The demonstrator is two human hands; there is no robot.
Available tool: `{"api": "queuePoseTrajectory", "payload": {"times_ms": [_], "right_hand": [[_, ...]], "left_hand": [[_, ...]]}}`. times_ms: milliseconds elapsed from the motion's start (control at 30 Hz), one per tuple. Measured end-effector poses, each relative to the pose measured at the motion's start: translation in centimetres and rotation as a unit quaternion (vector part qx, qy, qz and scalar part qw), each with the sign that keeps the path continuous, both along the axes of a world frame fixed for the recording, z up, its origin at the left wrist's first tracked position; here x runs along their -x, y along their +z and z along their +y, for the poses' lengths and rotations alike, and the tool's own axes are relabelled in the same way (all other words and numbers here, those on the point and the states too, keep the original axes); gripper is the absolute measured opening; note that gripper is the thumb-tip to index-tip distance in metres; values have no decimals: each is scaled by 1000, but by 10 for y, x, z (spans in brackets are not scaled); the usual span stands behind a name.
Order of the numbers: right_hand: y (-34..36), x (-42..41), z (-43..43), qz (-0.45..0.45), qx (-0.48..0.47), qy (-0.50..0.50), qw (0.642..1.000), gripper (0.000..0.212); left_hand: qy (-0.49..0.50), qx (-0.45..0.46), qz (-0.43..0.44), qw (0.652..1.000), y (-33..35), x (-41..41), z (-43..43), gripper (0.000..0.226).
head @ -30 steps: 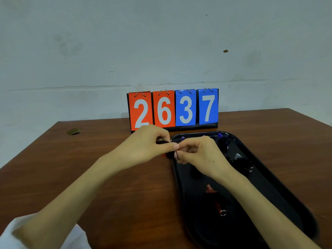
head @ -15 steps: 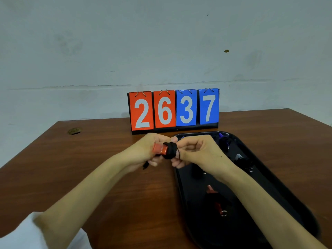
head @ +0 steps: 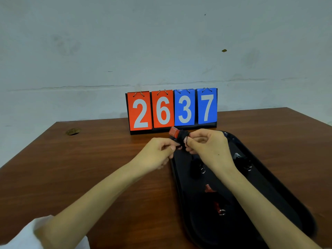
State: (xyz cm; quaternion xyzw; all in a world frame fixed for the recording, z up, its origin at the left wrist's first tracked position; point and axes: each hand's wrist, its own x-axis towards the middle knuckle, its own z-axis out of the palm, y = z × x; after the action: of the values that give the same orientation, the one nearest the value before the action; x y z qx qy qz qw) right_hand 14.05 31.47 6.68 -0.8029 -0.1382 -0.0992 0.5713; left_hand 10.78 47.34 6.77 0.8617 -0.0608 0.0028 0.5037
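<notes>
Head view — left hand [head: 158, 153], right hand [head: 210, 148] pinching boxy red-capped black piece [head: 175, 131], glossy tray [head: 273, 200]

You get even, soft light and faint shadows; wide-angle bends tabletop [head: 89, 168] edges; sleeve [head: 18, 238], near tray [head: 269, 203] end blurred.

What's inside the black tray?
Two red pieces and two black ones lie in the tray. The right hand and arm hide part of it.
</notes>
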Motion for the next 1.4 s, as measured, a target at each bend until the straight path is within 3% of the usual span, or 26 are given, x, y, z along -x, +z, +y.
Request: {"api": "queuePoseTrajectory", "payload": {"times_ms": [167,300,600,800,867,1033,1200,1400], "right_hand": [[-2,1,1,-48,44,-40,997,7],[-3,3,4,-84,67,-54,993,11],[-3,16,9,-129,82,-58,987,10],[-4,21,10,-167,132,-59,975,14],[-6,21,11,-183,149,-58,970,15],[-11,20,13,-219,205,-39,953,13],[-14,19,13,-253,241,-35,936,8],[-17,18,12,-303,289,-22,908,8]], "left_hand": [[66,-76,-92,991,9,4,2,11],[114,-61,-170,977,11,6,2,12],[150,53,-251,955,8,11,-8,27],[164,44,-266,949,4,12,-9,13],[162,8,-270,949,3,13,-9,13],[141,-190,-264,935,8,11,-5,23],[130,-242,-230,934,13,12,-2,21],[101,-393,-213,889,14,15,-9,24]]}}
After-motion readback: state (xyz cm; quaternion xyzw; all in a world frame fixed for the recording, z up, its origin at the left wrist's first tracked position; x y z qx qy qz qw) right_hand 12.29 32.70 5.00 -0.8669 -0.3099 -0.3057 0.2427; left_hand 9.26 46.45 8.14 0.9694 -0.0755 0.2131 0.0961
